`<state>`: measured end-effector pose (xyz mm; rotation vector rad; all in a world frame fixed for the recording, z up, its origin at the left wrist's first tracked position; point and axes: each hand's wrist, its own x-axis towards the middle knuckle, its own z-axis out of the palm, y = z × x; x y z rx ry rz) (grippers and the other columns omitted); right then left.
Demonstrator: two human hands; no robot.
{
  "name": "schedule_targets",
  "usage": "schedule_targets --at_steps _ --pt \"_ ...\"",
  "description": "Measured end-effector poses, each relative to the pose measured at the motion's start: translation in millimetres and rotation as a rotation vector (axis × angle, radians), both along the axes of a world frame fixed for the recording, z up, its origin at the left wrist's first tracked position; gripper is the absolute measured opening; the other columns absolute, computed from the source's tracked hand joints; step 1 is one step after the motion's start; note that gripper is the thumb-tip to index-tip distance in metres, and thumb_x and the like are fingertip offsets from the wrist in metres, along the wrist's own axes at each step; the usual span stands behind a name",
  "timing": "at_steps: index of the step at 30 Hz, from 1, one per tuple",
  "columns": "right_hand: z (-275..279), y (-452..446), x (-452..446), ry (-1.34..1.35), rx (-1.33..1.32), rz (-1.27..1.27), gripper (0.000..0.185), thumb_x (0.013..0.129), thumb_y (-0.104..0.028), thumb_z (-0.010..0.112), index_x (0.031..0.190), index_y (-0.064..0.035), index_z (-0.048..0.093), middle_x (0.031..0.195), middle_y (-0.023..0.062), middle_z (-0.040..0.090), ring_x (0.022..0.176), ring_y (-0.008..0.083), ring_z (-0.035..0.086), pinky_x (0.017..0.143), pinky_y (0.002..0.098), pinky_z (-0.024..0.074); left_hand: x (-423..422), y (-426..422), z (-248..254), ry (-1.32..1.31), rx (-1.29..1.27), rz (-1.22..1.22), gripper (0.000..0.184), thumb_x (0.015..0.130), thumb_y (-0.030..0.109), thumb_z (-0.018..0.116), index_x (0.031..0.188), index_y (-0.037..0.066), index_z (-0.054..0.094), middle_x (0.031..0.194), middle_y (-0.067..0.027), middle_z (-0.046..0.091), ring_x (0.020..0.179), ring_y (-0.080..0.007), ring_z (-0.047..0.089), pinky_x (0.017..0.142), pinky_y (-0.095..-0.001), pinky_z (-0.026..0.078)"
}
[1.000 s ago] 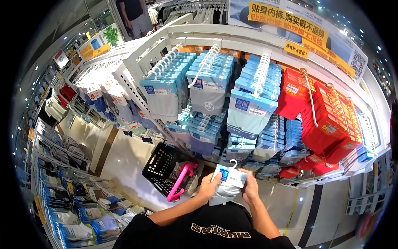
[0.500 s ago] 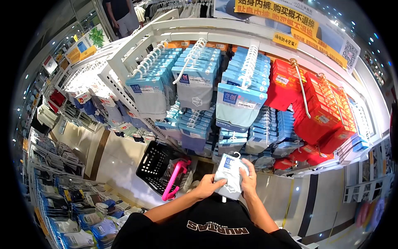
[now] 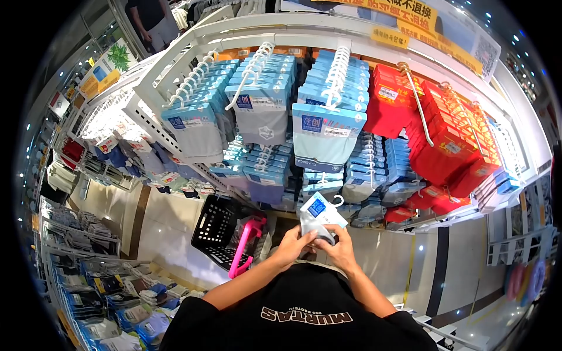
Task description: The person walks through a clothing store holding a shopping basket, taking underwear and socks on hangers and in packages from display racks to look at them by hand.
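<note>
Between my hands is a hanging underwear pack (image 3: 317,217), grey with a pale header, a blue label and a white plastic hook. My left hand (image 3: 292,245) grips its lower left side, thumb on the front. On the lower right, my right hand (image 3: 339,246) holds the same pack with its fingers closed on the edge. The pack's bottom looks bent or folded between the hands. Just above hang similar packs with light blue headers (image 3: 329,138) on white hooks.
Red packs (image 3: 438,126) hang at the right of the white rack (image 3: 205,35). A black basket (image 3: 212,234) with a pink handle (image 3: 247,248) stands on the floor at my left. Shelves of packaged clothing (image 3: 111,298) fill the lower left. Behind the rack, a person (image 3: 153,23) stands.
Both hands have raised the pack slightly and tilted it. My right hand has moved from its upper right side to the lower edge. The camera view has shifted a little.
</note>
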<state>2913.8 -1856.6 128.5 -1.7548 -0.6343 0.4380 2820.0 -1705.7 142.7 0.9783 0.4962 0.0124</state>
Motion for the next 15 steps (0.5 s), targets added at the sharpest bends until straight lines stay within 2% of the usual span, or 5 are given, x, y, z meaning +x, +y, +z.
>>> schedule_targets --at_steps 2,4,7,12,15 --pt "-3.8 -0.9 5.6 0.125 0.032 -0.019 0.035 0.078 -0.019 0.081 0.107 -0.0057 0.067 0.104 0.0122 0.058 0.096 0.0226 0.057 0.084 0.0338 0.0468 -0.3 -2.2 0.4 -0.022 0.015 -0.02 0.028 0.097 0.02 0.062 0.114 -0.002 0.06 0.1 -0.0068 0.066 0.083 -0.0127 0.065 0.069 -0.0259 0.051" --pt "-12.0 0.3 6.8 0.126 0.083 -0.045 0.02 0.09 -0.02 0.068 0.098 -0.002 0.067 0.09 0.0047 0.058 0.084 0.0129 0.053 0.074 0.0279 0.044 -0.7 -5.7 -5.3 -0.05 0.031 -0.011 0.023 0.097 0.016 0.061 0.112 -0.002 0.061 0.099 -0.0063 0.066 0.081 -0.0122 0.064 0.069 -0.0252 0.05" --pt "-21.2 1.7 7.6 0.172 0.097 -0.061 0.026 0.101 -0.022 0.052 0.089 -0.0015 0.063 0.074 -0.0054 0.054 0.072 0.0042 0.045 0.062 0.0231 0.0371 -1.1 -6.7 -5.6 -0.006 0.042 0.02 0.018 0.097 0.012 0.06 0.108 -0.002 0.062 0.091 -0.0052 0.066 0.075 -0.0103 0.062 0.066 -0.0232 0.048" --pt "-27.8 3.3 0.0 0.49 0.273 -0.103 0.024 0.101 -0.022 0.053 0.092 -0.0033 0.064 0.084 -0.0043 0.058 0.076 0.0044 0.049 0.068 0.0222 0.0396 -3.7 -9.9 -12.0 -0.047 0.133 0.05 0.017 0.098 0.015 0.059 0.107 0.0 0.063 0.089 -0.0018 0.066 0.073 -0.0077 0.059 0.065 -0.0233 0.048" --pt "-10.0 13.0 -4.8 0.686 0.429 -0.247 0.026 0.101 -0.022 0.053 0.082 -0.0058 0.061 0.076 -0.0074 0.053 0.071 0.0025 0.043 0.064 0.0221 0.0358 -6.7 -9.2 -11.2 -0.044 0.144 0.093 0.015 0.095 0.009 0.057 0.103 -0.001 0.065 0.088 -0.0016 0.066 0.076 -0.0079 0.059 0.07 -0.0254 0.048"
